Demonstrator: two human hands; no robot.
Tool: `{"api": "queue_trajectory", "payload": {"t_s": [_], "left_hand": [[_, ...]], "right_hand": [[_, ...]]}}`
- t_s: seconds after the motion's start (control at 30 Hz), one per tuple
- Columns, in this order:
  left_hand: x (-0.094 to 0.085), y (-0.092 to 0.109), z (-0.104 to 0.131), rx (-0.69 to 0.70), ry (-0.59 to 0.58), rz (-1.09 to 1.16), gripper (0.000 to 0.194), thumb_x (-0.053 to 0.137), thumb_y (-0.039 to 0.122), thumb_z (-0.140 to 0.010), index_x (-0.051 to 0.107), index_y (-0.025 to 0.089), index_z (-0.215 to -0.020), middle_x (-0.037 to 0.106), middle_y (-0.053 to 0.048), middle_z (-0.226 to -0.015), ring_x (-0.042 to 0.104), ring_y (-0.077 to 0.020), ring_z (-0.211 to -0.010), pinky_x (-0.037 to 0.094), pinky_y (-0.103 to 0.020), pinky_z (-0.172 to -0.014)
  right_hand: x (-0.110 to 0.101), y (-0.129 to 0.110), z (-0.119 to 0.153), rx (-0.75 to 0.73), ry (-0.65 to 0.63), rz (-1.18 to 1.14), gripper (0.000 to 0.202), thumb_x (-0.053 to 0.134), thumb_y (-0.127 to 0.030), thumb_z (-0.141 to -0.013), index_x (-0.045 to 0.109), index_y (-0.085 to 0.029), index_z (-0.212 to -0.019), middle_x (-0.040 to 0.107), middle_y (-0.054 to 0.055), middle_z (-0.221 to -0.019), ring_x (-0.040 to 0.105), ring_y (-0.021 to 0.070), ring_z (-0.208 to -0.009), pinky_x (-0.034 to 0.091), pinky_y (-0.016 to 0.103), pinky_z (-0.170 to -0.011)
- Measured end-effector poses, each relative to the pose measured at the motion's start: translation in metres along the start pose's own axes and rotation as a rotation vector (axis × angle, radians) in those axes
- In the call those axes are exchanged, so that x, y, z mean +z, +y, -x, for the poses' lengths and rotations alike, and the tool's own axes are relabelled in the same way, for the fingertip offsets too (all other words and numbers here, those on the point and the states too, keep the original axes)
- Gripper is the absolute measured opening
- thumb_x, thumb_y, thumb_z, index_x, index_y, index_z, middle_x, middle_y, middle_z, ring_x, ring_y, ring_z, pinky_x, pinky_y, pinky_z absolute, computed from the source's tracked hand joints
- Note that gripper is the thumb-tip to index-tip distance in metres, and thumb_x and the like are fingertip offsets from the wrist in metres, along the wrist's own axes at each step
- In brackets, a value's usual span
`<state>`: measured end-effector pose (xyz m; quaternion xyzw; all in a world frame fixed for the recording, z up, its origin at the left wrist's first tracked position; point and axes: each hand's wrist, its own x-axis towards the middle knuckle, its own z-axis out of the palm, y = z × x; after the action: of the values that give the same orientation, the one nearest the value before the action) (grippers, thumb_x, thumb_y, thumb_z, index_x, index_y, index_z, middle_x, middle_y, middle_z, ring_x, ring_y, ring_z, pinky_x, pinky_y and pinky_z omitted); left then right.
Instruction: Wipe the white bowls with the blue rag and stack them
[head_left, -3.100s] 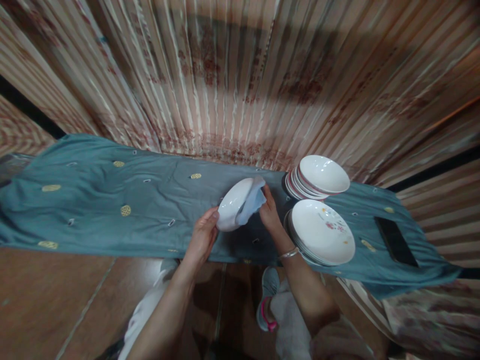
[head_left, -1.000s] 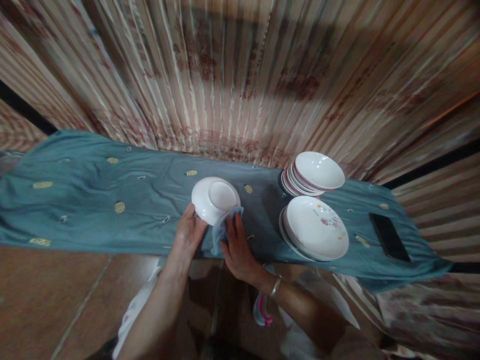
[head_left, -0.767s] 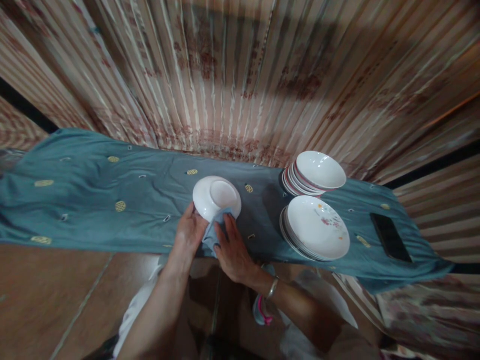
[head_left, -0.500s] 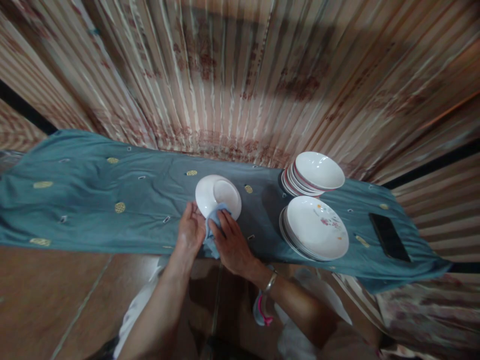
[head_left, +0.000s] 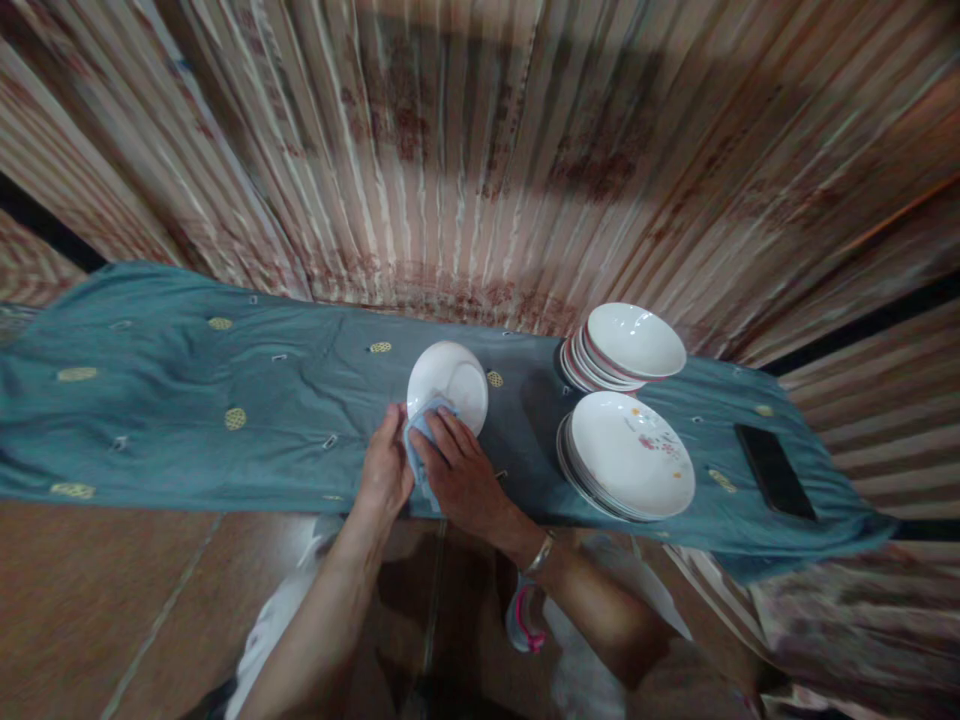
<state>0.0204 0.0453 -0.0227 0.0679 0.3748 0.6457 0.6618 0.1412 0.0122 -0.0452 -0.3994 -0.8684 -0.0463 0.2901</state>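
Note:
A white bowl (head_left: 450, 375) is tilted over the cloth-covered table, its round base ring turned up towards me. My left hand (head_left: 388, 462) grips the bowl's near left edge, the thumb up and the other fingers partly hidden behind it. Pressed flat against the near part of the bowl is a light blue cloth (head_left: 418, 452), with my right hand (head_left: 463, 472) closed over it. Part of the cloth hangs down between my two hands.
To the right stands a stack of white bowls (head_left: 636, 342) with reddish rims. Nearer me is a stack of white plates (head_left: 626, 455), flower-patterned on top. A black phone (head_left: 775, 472) lies farther right on the teal tablecloth (head_left: 172, 400). Pleated curtains (head_left: 450, 150) hang behind.
The bowl has shifted slightly right and turned a little in my hands. The right hand and the cloth have slid a short way across its surface.

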Motion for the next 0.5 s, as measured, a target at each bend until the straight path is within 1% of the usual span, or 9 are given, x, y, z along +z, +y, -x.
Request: {"api": "queue_trajectory", "payload": {"t_s": [0.17,0.3,0.33,0.4,0.5], "left_hand": [[0.0,-0.005,0.004,0.05,-0.017,-0.073,0.02,0.074,0.033,-0.073,0.069,0.014,-0.075,0.07,0.0,-0.07,0.063,-0.011,-0.063,0.049,-0.02,-0.061],[-0.003,-0.009,0.005,0.08,-0.04,-0.169,0.024,0.073,0.038,-0.073,0.066,0.015,-0.069,0.064,0.003,-0.06,0.055,-0.0089,-0.051,0.044,-0.02,-0.051],[-0.003,-0.009,0.006,0.097,-0.058,-0.187,0.024,0.073,0.038,-0.073,0.066,0.016,-0.069,0.064,0.003,-0.06,0.055,-0.0087,-0.052,0.044,-0.019,-0.051],[-0.001,-0.009,0.009,0.123,-0.125,-0.22,0.022,0.075,0.036,-0.071,0.069,0.015,-0.075,0.067,0.002,-0.066,0.059,-0.0103,-0.059,0.047,-0.02,-0.058],[0.003,-0.01,0.014,0.091,-0.236,-0.256,0.029,0.078,0.035,-0.066,0.072,0.015,-0.087,0.072,-0.002,-0.078,0.066,-0.0162,-0.075,0.052,-0.025,-0.071]], "right_hand": [[-0.009,0.004,-0.009,0.013,0.041,0.023,0.044,0.043,-0.022,-0.097,0.047,-0.011,-0.139,0.044,0.015,-0.148,0.028,0.0288,-0.145,0.037,0.049,-0.116],[-0.018,0.009,-0.016,0.055,0.052,-0.03,0.046,0.044,-0.027,-0.097,0.046,-0.013,-0.141,0.042,0.015,-0.15,0.025,0.0288,-0.147,0.035,0.052,-0.117],[-0.02,0.01,-0.017,0.066,0.056,-0.046,0.047,0.045,-0.029,-0.097,0.046,-0.013,-0.141,0.041,0.015,-0.151,0.024,0.0291,-0.147,0.034,0.054,-0.117],[-0.024,0.013,-0.02,0.09,0.064,-0.068,0.048,0.046,-0.032,-0.096,0.045,-0.014,-0.141,0.039,0.015,-0.152,0.022,0.0294,-0.148,0.033,0.055,-0.117],[-0.03,0.018,-0.023,0.124,0.08,-0.079,0.05,0.044,-0.035,-0.097,0.044,-0.012,-0.141,0.037,0.016,-0.153,0.021,0.0293,-0.148,0.031,0.055,-0.117]]}}
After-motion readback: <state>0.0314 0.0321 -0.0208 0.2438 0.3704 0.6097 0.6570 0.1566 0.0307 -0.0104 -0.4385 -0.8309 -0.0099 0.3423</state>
